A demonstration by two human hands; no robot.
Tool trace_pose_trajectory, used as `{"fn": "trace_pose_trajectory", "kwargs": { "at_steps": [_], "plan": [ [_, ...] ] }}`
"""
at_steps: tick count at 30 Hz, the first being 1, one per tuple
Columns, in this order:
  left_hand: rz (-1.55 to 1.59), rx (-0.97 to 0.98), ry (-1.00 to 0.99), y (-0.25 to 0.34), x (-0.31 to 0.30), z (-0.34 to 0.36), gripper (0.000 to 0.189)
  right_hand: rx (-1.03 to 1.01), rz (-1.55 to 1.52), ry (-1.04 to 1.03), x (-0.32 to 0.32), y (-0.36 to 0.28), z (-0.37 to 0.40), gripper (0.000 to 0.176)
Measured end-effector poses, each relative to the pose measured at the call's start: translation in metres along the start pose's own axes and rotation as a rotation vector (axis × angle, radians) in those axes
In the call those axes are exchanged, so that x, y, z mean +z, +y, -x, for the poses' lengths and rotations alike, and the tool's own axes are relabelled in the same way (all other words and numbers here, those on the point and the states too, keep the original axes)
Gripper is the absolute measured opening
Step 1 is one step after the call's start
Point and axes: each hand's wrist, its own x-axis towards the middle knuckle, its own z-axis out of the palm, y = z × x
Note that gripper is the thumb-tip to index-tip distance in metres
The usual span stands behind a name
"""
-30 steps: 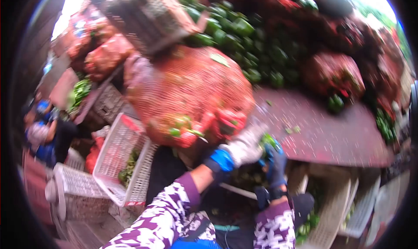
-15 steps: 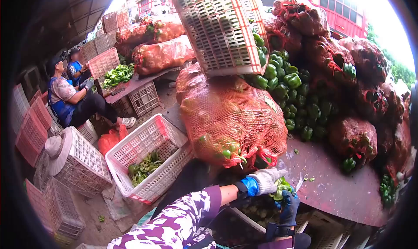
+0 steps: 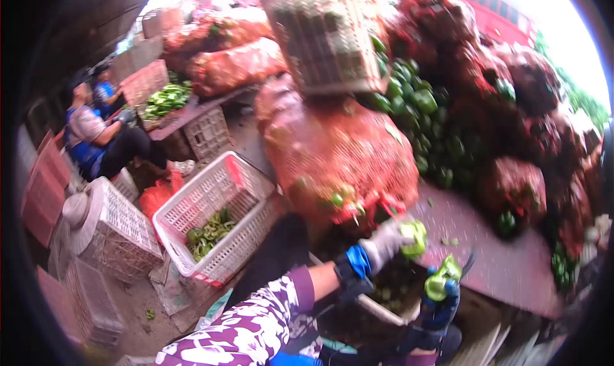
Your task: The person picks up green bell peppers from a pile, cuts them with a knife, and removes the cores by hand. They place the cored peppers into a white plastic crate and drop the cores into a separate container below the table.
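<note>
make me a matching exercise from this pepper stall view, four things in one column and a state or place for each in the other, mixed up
Things:
1 left hand
2 right hand
3 white crate
4 red net sack

States:
a gloved in dark blue, grips a green pepper
b tilted, a few loose peppers inside
c bulging, just above the hands
d gloved in pale grey with a blue cuff, grips a pepper piece

Pairs: 1-d, 2-a, 3-b, 4-c

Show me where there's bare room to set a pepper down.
The bare table patch right of the sack, below the pepper pile. The white crate is mostly bare too. Behind is crowded with sacks.
</note>
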Motion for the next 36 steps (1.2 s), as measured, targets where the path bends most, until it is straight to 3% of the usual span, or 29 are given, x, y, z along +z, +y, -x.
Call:
{"fn": "trace_pose_trajectory", "kwargs": {
  "at_steps": [2, 4, 6, 8, 11, 12, 13, 15, 17, 18, 20, 21, 26, 28, 29, 32, 36],
  "plan": [
    [-0.095, 0.130, 0.098, 0.008, 0.004, 0.004, 0.062, -0.015, -0.334, -0.198, 0.008, -0.019, 0.014, 0.064],
    [-0.198, 0.040, 0.003, 0.016, 0.009, 0.016, 0.065, -0.163, -0.603, -0.475, 0.014, -0.040, 0.016, 0.063],
    [-0.289, 0.097, -0.050, 0.003, 0.007, 0.016, 0.068, -0.366, -0.963, -0.699, -0.013, -0.042, 0.015, 0.060],
    [-0.429, 0.112, -0.082, 0.005, 0.018, 0.017, 0.070, -0.413, -1.119, -0.429, -0.022, -0.044, 0.016, 0.050],
    [-0.786, 0.143, -0.148, 0.014, 0.044, 0.024, 0.068, -0.014, -0.439, -0.042, -0.019, -0.031, 0.005, 0.066],
    [-0.891, 0.142, -0.166, 0.017, 0.052, 0.028, 0.068, -0.044, 0.114, 0.213, -0.007, -0.020, 0.006, 0.063],
    [-0.939, 0.176, -0.184, 0.015, 0.056, 0.030, 0.065, -0.087, 0.388, 0.256, 0.002, -0.005, 0.003, 0.056],
    [-0.981, 0.261, -0.222, 0.006, 0.059, 0.031, 0.060, -0.101, 0.569, 0.268, -0.032, 0.027, -0.007, 0.048],
    [-1.074, 0.451, -0.249, 0.004, 0.055, 0.026, 0.055, -0.068, 0.407, 0.196, -0.016, 0.031, -0.009, 0.044],
    [-1.249, 0.553, -0.221, 0.023, 0.068, 0.035, 0.056, -0.038, 0.169, 0.090, 0.015, 0.021, 0.000, 0.043],
    [-1.425, 0.650, -0.193, 0.023, 0.059, 0.032, 0.057, -0.028, 0.135, 0.049, 0.024, 0.021, 0.002, 0.041],
    [-1.435, 0.471, -0.213, 0.036, 0.070, 0.038, 0.057, -0.025, 0.173, 0.103, 0.011, 0.026, 0.003, 0.040],
    [-1.726, 0.472, -0.202, 0.037, 0.070, 0.041, 0.064, -0.016, 0.314, 0.200, 0.011, 0.036, 0.003, 0.028],
    [-1.718, 0.568, -0.174, 0.033, 0.064, 0.045, 0.061, -0.051, 0.302, 0.209, 0.021, 0.039, 0.008, 0.024],
    [-1.693, 0.558, -0.180, 0.035, 0.064, 0.045, 0.060, -0.147, 0.357, 0.215, 0.020, 0.043, 0.005, 0.023],
    [-1.648, 0.546, -0.209, 0.036, 0.063, 0.049, 0.059, -0.086, 0.312, 0.237, 0.026, 0.047, 0.009, 0.023],
    [-1.683, 0.436, -0.269, 0.038, 0.056, 0.047, 0.058, -0.163, 0.371, 0.316, 0.038, 0.061, 0.004, 0.029]
  ]
}}
